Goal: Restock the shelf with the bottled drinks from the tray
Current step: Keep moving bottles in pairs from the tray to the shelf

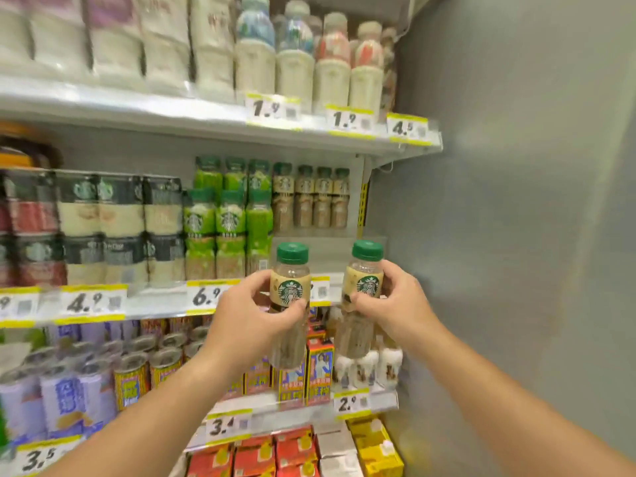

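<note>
I hold two coffee bottles with green caps and beige logo labels upright in front of the middle shelf [165, 304]. My left hand [251, 311] grips the left bottle [290, 287] around its middle. The right bottle [365, 280] sits in my right hand [395, 304]. Both bottles hover just before the shelf's front edge, at its right end. Behind them, at the back of that shelf, stands a row of matching coffee bottles [311, 197], with bare shelf floor in front of that row. The tray is not in view.
Green-labelled bottles [227, 222] stand left of the gap, dark multipacks [120, 222] further left. The upper shelf [206, 111] carries white bottles. Below are cans [137, 370], cartons [320, 370] and small bottles. A grey wall [516, 201] borders the shelves on the right.
</note>
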The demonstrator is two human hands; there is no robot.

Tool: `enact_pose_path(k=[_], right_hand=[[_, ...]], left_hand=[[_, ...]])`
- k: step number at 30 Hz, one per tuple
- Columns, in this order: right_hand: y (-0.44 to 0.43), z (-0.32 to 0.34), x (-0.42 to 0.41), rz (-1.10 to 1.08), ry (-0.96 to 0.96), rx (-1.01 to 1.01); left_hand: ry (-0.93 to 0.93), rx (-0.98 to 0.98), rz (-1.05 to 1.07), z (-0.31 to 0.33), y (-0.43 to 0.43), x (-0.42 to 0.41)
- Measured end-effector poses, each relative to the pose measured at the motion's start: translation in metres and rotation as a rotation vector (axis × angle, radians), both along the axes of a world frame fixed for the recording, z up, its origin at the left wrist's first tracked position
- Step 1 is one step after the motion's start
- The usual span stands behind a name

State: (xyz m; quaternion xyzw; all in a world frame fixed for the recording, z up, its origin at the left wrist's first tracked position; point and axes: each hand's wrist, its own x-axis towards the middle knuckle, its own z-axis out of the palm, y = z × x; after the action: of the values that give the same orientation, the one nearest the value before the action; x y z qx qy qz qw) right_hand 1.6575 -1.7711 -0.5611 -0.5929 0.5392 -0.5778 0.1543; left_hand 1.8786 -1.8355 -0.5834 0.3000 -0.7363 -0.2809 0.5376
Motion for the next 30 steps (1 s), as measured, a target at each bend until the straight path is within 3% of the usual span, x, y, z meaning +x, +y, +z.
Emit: enact_pose_path(k=[5, 9, 20, 30], right_hand=[[-0.043, 0.094, -0.036, 0.015, -0.033, -0.055], [-0.094, 0.123, -0.064, -0.014, -0.008, -0.054], [-0.225, 0.130, -0.097, -0.090, -0.064, -0.083], [-0.282, 0.109, -0.095, -0.031, -0.099, -0.098]], left_hand=[[0.040, -0.051, 0.061, 0.096, -0.027, -0.028], [0.013, -0.022, 0.127, 0.135, -0.059, -0.066], [0.039, 0.037, 0.305, 0.148, -0.177, -0.143], [0.115, 0.011, 0.273, 0.131, -0.232, -0.153]])
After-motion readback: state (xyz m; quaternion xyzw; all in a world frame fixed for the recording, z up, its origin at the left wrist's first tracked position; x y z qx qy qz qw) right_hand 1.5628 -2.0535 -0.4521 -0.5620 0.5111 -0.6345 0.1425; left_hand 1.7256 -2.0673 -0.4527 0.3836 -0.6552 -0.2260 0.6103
